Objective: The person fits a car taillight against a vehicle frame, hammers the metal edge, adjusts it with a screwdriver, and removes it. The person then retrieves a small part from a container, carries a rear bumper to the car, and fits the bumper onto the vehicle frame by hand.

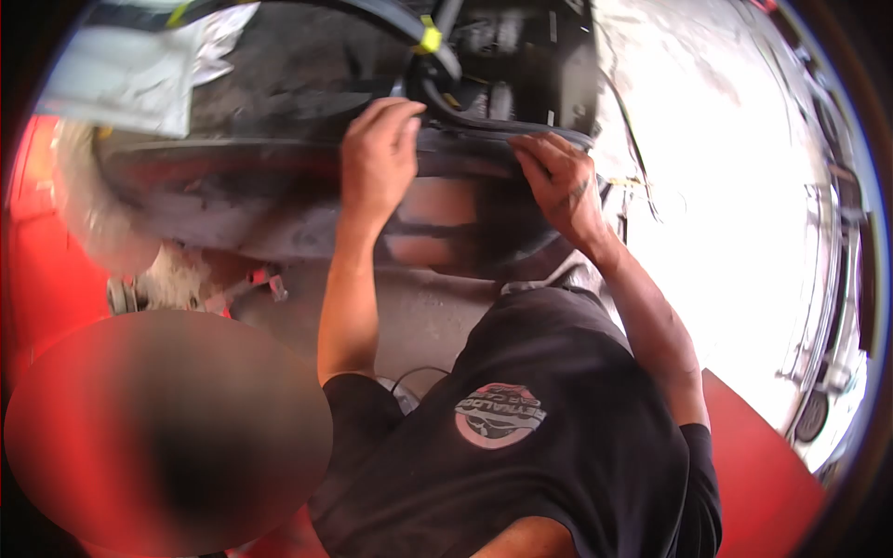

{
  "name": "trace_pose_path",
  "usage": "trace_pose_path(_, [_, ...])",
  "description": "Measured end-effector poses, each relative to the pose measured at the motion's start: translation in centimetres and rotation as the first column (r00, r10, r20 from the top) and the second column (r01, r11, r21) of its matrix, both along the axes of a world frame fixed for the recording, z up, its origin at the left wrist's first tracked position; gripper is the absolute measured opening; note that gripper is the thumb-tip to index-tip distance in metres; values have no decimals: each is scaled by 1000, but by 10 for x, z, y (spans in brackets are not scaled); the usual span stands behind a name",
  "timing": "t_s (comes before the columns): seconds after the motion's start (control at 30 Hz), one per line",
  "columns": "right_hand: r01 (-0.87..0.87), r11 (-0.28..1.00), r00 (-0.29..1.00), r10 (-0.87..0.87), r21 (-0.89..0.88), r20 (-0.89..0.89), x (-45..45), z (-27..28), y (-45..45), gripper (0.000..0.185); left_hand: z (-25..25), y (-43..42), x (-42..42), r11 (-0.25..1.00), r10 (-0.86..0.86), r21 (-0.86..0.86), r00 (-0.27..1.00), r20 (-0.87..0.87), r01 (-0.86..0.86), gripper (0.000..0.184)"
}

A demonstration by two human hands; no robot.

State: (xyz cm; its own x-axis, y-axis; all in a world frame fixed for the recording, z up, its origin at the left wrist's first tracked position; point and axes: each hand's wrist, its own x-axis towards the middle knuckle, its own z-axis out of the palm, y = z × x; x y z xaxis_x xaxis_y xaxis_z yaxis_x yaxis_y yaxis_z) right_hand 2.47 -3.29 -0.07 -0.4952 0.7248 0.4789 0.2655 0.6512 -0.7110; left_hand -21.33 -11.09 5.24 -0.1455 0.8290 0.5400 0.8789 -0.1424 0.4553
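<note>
A long black rubber strip (pixel 484 124) curves along the upper edge of a dark, glossy vehicle panel (pixel 251 200). My right hand (pixel 561 183) is at the strip's right stretch, its thumb and fingers closed on it. To the left, my left hand (pixel 379 163) is raised at the same edge. Its fingers are loosely bent, the thumb stands apart from them, and nothing shows between them. Between and above the hands the strip loops upward, with a piece of yellow tape (pixel 430 37) around it. Motion smears the fingertips a little.
Clear plastic sheeting (pixel 139 79) lies at the upper left, above a red surface (pixel 56 242). Another red panel (pixel 758 451) is at the lower right. A thin dark cable (pixel 637 153) trails over the bright floor. A blurred oval hides the lower left.
</note>
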Motion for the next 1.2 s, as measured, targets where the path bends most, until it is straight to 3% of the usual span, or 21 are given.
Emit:
trace_pose_path(0.1, [48, 989, 998, -42, 137, -42, 56, -9, -12, 19, -4, 5, 1, 998, 30, 50, 999, -11, -30, 19])
trace_pose_path(0.13, [93, 983, 995, -97, 156, 17, 79, -9, -22, 23, -9, 6, 1, 996, 17, 92, 999, 41, -21, 18])
trace_pose_path(0.23, [225, 973, 972, -228, 61, 60, 142, -53, -49, 25, -21, 6, 25, 976, 20, 198, 942, 334, -91, 16])
trace_pose_path(0.27, [259, 966, 961, -260, 22, 94, 162, -69, -58, 23, -17, 6, 41, 971, 6, 226, 954, 301, -78, 16])
trace_pose_path(0.37, [383, 826, 902, -238, -413, 359, 233, -142, -100, 19, -1, 4, 112, 972, -112, 229, 957, 268, 49, 14])
trace_pose_path(0.43, [492, 720, 842, -251, -488, 478, 280, -207, -135, 22, -4, 6, 170, 964, -248, 169, 919, 308, 203, 14])
trace_pose_path(0.47, [493, 648, 860, -262, -581, 438, 313, -263, -164, 26, -9, 4, 208, 949, -314, 109, 841, 441, 297, 14])
trace_pose_path(0.5, [493, 594, 861, -230, -636, 454, 340, -277, -179, 29, -20, 3, 241, 917, -357, 59, 742, 567, 395, 14])
trace_pose_path(0.53, [495, 536, 861, -196, -684, 470, 368, -289, -195, 32, -34, 6, 262, 834, -455, -40, 726, 515, 550, 12])
trace_pose_path(0.57, [554, 502, 825, -222, -664, 520, 397, -300, -218, 34, -53, 9, 283, 722, -552, -144, 689, 469, 677, 12])
trace_pose_path(0.63, [693, 419, 720, -370, -587, 587, 458, -344, -274, 36, -98, 13, 329, 460, -568, -331, 560, 604, 824, 17])
trace_pose_path(0.7, [727, 6, 634, -387, -686, 669, 507, -347, -297, 36, -149, 14, 368, 288, -468, -618, 671, 575, 731, 21])
trace_pose_path(0.77, [781, 9, 572, -408, -624, 711, 551, -329, -317, 36, -224, 12, 389, 232, -506, -682, 685, 524, 693, 27])
trace_pose_path(0.83, [821, 23, 535, -380, -571, 755, 600, -354, -334, 34, -304, 7, 395, 231, -527, -703, 694, 491, 673, 31])
trace_pose_path(0.9, [782, -59, 511, -509, -620, 693, 635, -364, -340, 32, -355, 6, 395, 165, -495, -818, 764, 414, 550, 32])
trace_pose_path(1.0, [635, -222, 529, -573, -740, 626, 658, -327, -312, 34, -434, -9, 370, 122, -460, -878, 810, 363, 463, 34])
trace_pose_path(1.07, [536, -246, 527, -649, -807, 548, 682, -321, -281, 37, -395, -5, 414, -81, -103, -954, 949, 297, 290, 34])
trace_pose_path(1.1, [477, -236, 526, -696, -847, 490, 688, -332, -267, 38, -378, -1, 437, -58, -128, -955, 946, 297, 292, 38])
trace_pose_path(1.17, [435, -161, 535, -745, -886, 398, 707, -356, -232, 40, -403, 10, 454, -42, -248, -938, 906, 343, 344, 37])
trace_pose_path(1.2, [442, -106, 553, -750, -891, 364, 717, -356, -211, 40, -415, 20, 465, -69, -276, -891, 850, 449, 448, 36])
